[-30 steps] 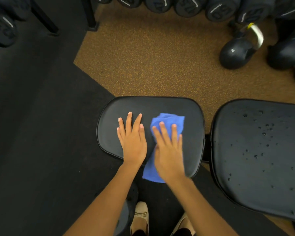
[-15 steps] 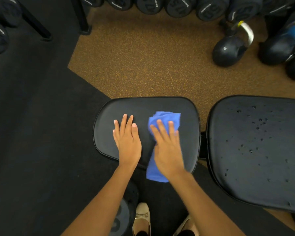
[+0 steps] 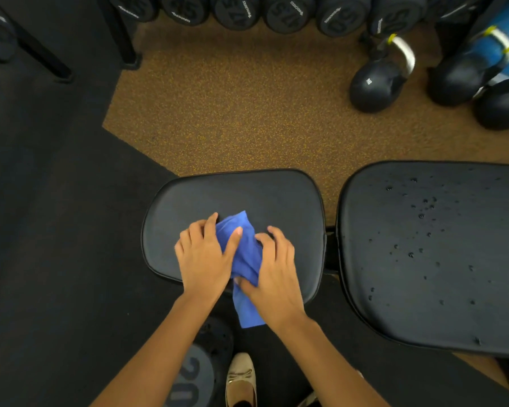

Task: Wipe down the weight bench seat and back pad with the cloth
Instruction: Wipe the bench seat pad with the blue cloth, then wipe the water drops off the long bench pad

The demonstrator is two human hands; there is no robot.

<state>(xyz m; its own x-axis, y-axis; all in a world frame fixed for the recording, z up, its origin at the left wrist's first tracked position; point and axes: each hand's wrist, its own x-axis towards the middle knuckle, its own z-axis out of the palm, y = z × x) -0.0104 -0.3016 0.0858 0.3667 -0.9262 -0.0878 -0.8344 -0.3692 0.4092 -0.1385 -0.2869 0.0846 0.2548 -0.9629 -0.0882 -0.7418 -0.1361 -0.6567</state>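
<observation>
A blue cloth (image 3: 243,254) lies bunched on the black bench seat (image 3: 271,198), its lower end hanging over the near edge. My left hand (image 3: 202,254) grips the cloth's left side, thumb laid across the top. My right hand (image 3: 274,268) grips its right side with curled fingers. The black back pad (image 3: 441,254) sits to the right of the seat, dotted with water droplets.
Dumbbells (image 3: 235,10) line a rack at the top. Kettlebells (image 3: 373,83) stand on the brown floor at upper right. A rack leg (image 3: 121,39) stands upper left. A weight plate (image 3: 194,374) and my shoes (image 3: 241,377) are below the seat.
Both hands were flat before, the left on the bare seat and the right pressing the cloth. Now both have curled round the cloth and bunched it up nearer the seat's front edge.
</observation>
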